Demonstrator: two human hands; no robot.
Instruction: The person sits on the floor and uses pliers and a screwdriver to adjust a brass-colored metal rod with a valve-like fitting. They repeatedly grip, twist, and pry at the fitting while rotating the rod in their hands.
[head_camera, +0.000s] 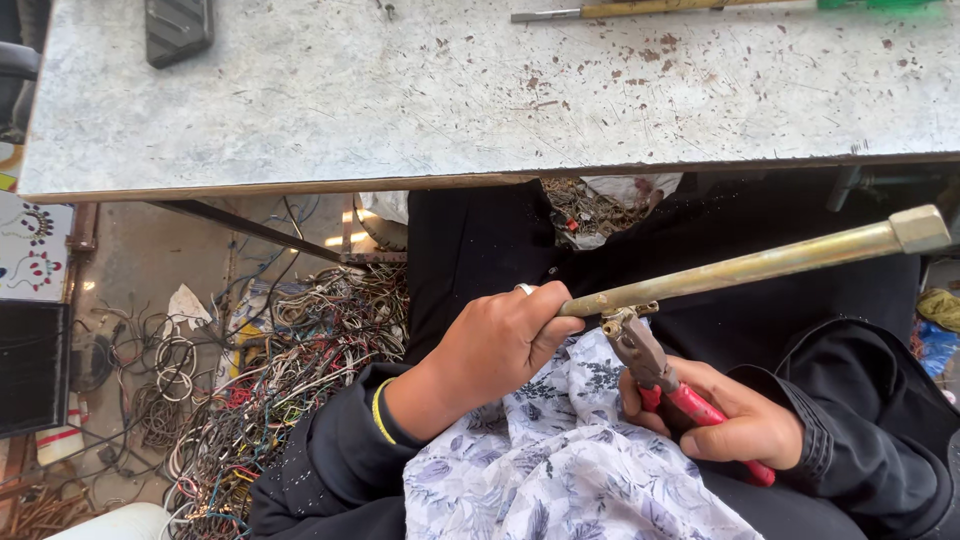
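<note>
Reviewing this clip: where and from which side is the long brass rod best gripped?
Grip the brass rod at its lower-left end, from above, as the left hand does: the slim round shaft fits a fist, and the pliers in the right hand bite just beside it.

Left hand (500, 345) grips the near end of a long metal rod (760, 262), which runs up and right from it. Right hand (735, 415) sits right of and below the left, around the pliers handles (700, 408); pliers head meets the rod just beside the left hand. Cloth (560, 460) lies on the lap under both. Table (400, 100) stands beyond. Wire heap (270, 390) lies on the floor, left.
</note>
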